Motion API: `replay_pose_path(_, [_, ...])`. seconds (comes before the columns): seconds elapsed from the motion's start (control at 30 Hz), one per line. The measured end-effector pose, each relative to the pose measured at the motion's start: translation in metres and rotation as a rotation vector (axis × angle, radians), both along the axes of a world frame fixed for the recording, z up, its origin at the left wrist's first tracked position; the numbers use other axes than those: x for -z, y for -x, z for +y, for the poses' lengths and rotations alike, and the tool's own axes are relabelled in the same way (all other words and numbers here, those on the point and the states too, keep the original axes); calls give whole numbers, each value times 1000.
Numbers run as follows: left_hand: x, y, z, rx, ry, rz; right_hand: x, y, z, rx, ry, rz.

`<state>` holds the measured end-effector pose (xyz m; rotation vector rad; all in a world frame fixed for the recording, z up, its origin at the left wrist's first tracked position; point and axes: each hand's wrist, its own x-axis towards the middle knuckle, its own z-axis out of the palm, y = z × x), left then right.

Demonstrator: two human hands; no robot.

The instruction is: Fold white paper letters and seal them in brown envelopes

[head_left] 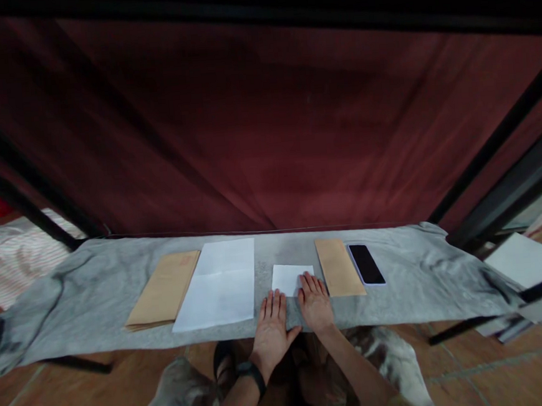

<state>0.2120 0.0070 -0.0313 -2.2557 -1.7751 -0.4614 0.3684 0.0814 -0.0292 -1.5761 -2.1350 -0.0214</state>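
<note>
Resting palm-down at the lower centre of the frame, both hands lie flat with fingers extended and nothing clasped. The right hand (315,304) has its fingertips on the near right corner of the small folded white paper (287,277), pinning it to the grey cloth (94,286). The left hand (271,328) lies on the cloth just below the paper's lower left corner; whether its fingertips touch the edge cannot be told. A dark wristband (252,373) sits on the left wrist.

Surroundings noted: a large white sheet (221,282) lies just left of the folded paper, beside a stack of brown envelopes (164,289) at centre left. A single brown envelope (339,266) lies just right of the paper, with a black phone (366,264) close against its far side. A dark red curtain (265,134) fills the upper frame.

Risks, as judged:
- The paper is held at one corner only. Any sideways push from the right fingertips would likely pivot it out of square.
- The cloth is loose and wrinkled and hangs over the near edge. Palm pressure drawn towards the lower frame could drag it, shifting every item, the phone included.
- The single envelope is near the right hand; a stray fingertip could nudge it.
</note>
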Motion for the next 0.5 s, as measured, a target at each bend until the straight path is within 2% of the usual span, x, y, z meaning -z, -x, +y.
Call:
replay_pose_path(0.23, [-9,-1,-3,3,40,-67,-2,-13,4,-136,69,-122])
replay_pose_path(0.4, [-32,5,11,-20,139,-54,-19,-18,19,-241,120,-276])
replay_pose_path(0.5, [-47,3,27,-12,215,51,-31,-21,28,-384,99,-391])
